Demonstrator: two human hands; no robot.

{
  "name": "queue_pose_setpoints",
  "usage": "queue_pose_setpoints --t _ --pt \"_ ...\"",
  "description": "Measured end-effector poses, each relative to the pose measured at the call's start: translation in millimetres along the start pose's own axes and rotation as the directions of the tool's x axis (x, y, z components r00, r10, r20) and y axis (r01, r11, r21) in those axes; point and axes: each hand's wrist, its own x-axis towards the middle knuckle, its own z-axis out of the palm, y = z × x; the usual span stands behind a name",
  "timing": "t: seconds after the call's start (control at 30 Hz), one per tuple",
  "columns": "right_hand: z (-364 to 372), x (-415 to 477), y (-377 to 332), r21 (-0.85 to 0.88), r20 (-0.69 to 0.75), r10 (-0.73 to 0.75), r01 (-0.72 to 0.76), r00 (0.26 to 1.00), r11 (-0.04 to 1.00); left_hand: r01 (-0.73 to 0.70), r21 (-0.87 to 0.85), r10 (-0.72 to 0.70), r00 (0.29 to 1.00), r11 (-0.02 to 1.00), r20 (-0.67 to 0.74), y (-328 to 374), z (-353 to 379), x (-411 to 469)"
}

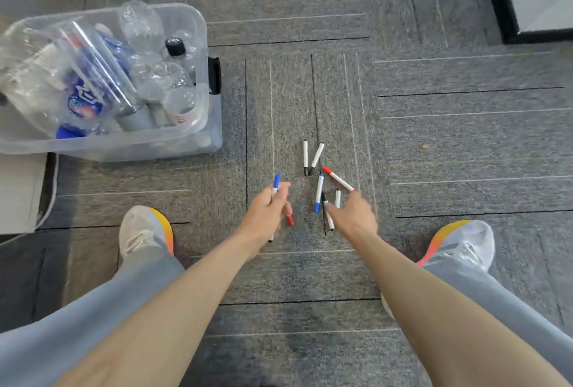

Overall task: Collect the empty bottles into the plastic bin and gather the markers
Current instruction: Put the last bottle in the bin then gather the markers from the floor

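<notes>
My left hand (pixel 268 211) is closed around a few markers: a blue cap (pixel 276 183) sticks out above the fingers and a red cap (pixel 290 220) below. My right hand (pixel 353 216) hovers over loose markers on the carpet, fingers spread, touching a black-capped marker (pixel 328 216). Beside it lie a blue-capped marker (pixel 318 193), a red-capped marker (pixel 338 179) and a short white one (pixel 337 199). Two black-capped markers (pixel 311 157) lie just beyond. The clear plastic bin (pixel 198 138) at the left holds several empty bottles (pixel 148 76).
My two feet in pale shoes with orange edges (pixel 145 231) (pixel 462 244) stand either side of the markers on grey carpet tiles. A white cabinet (pixel 18 191) sits at the left edge, a dark-framed panel (pixel 508 14) at the top right.
</notes>
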Motion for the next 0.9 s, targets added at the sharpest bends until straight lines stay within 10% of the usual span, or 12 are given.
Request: queue_pose_setpoints --t 0.37,0.7,0.9 --pt "51 31 -2 -0.062 -0.142 0.023 -0.032 0.990 0.998 -0.196 0.106 0.187 0.979 0.975 0.081 -19 -41 5" --pt "32 39 20 -0.053 -0.067 -0.001 -0.002 0.998 0.999 0.158 0.509 -0.063 0.978 0.846 -0.199 -53 2 56" --pt "-24 9 4 0.197 -0.188 -0.339 0.373 0.922 0.906 0.372 0.548 -0.202 0.916 0.749 -0.346 -69 39 98"
